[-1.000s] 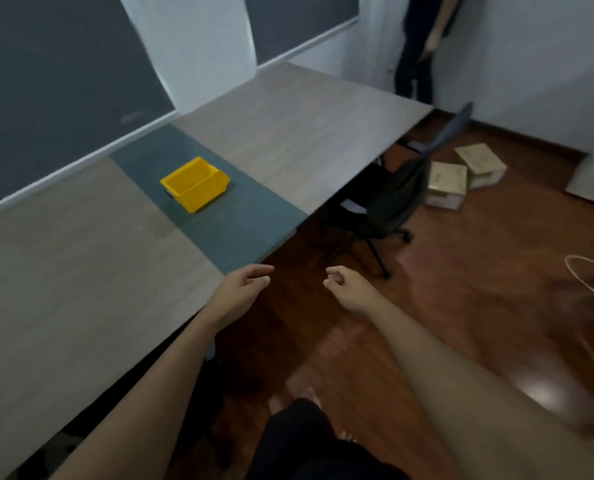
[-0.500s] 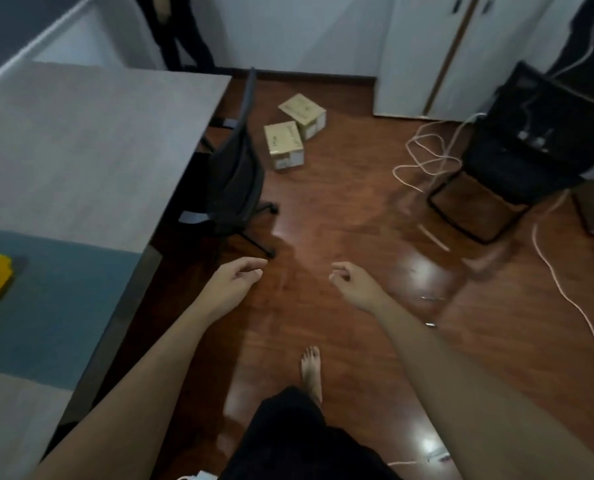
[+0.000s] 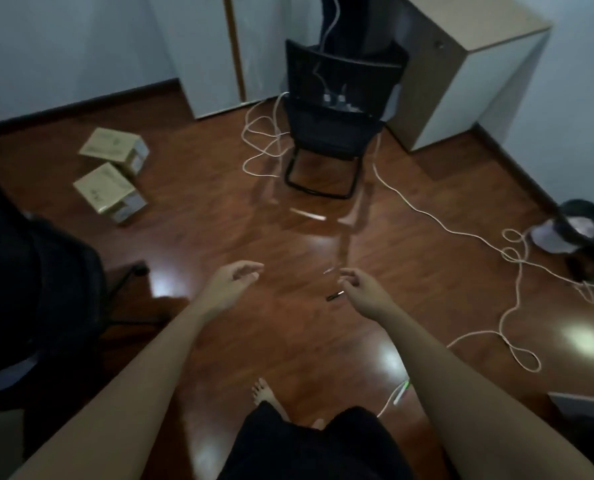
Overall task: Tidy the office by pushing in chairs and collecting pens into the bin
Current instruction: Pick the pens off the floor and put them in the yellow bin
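Observation:
A dark pen (image 3: 334, 296) lies on the wooden floor just left of my right hand (image 3: 361, 291), whose fingers are loosely curled and hold nothing. A thin pale pen (image 3: 328, 270) lies a little farther out. My left hand (image 3: 231, 289) hovers open over the floor, empty. A green-tipped pen or marker (image 3: 401, 393) lies near my right forearm. A black swivel chair (image 3: 36, 289) stands at the left edge. A black sled-base chair (image 3: 333, 123) stands at the back. The yellow bin and the desk are out of view.
Two cardboard boxes (image 3: 112, 188) sit on the floor at the left. White cables (image 3: 461, 233) loop across the floor from the back chair to the right. A cabinet (image 3: 461, 74) stands at the back right, a dark waste basket (image 3: 586, 223) at the right edge.
The view has swung right, away from the desk and the yellow bin, toward the open floor. Both hands stay raised and empty; pens on the floor have come into view.

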Action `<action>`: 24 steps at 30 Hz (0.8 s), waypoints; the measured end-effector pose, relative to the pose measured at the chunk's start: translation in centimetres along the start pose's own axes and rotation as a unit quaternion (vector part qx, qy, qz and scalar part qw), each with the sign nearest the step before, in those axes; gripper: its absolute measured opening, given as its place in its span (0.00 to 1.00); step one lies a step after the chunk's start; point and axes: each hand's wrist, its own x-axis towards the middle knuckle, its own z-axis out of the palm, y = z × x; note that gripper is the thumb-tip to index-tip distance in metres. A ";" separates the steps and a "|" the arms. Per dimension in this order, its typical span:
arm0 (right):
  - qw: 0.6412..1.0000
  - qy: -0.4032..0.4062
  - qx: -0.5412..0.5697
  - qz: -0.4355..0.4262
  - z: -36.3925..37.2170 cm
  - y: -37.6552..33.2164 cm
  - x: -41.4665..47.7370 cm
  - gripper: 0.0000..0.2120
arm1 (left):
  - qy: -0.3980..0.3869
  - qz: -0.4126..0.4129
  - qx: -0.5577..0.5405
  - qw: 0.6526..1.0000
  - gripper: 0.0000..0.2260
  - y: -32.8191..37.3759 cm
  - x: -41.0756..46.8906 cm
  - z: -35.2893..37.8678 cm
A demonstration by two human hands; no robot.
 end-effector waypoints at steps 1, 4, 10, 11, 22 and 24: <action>1.000 0.014 0.009 0.012 -1.4 1.0 0.1 0.21 | -0.013 0.009 0.005 1.000 0.13 1.4 1.5 0.8; 0.998 0.044 0.040 0.030 -5.4 4.0 0.9 0.20 | -0.047 0.021 0.017 0.999 0.13 5.4 5.3 3.5; 0.995 0.055 0.060 0.049 -13.2 9.9 5.8 0.21 | -0.072 0.011 0.019 0.997 0.13 11.5 12.6 9.9; 0.995 0.053 0.061 0.051 -14.8 10.7 7.0 0.21 | -0.068 0.006 0.017 0.998 0.13 12.3 13.8 11.0; 0.996 -0.026 0.028 0.076 -26.2 16.6 16.5 0.21 | -0.054 -0.070 -0.001 0.996 0.12 18.6 23.0 21.3; 0.995 -0.035 0.033 0.090 -26.5 17.1 17.3 0.20 | -0.060 -0.090 0.004 0.994 0.13 18.4 24.1 22.2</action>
